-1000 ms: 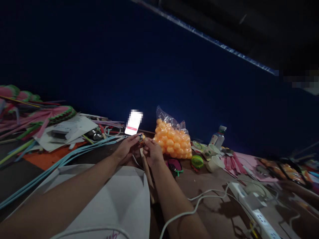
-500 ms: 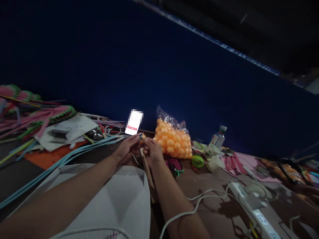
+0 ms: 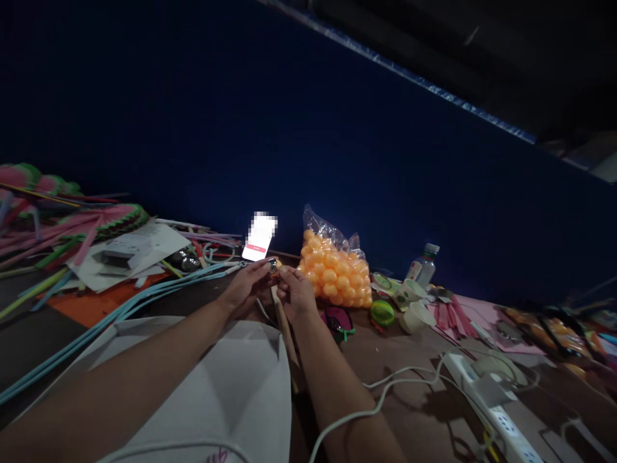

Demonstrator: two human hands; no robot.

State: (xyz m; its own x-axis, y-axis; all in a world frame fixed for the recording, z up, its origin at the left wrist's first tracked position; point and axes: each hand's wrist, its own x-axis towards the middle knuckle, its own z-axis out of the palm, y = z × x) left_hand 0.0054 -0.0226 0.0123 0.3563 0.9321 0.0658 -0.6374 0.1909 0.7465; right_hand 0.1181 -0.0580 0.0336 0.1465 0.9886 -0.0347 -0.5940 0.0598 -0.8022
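Observation:
Both hands meet near the middle, in front of a lit phone. My left hand is closed, its thumb and fingers pinching a small shiny dark object with an orange part. From the other side, my right hand grips the orange part of the same object between thumb and fingertips. It is too small to make out its exact kind. A clear bag of orange balls stands just to the right of my right hand. Below the hands lies a wooden stick, partly covered by my right forearm.
A white bag or sheet lies under my left forearm. Light-blue cords and pink-green pipe cleaners lie left. Rightward are a green round container, white cup, bottle and power strip. A white cable crosses my right forearm.
My hands stay almost in place, with the small object turned slightly between the fingertips. At the far right edge, a dark blurred shape has shifted.

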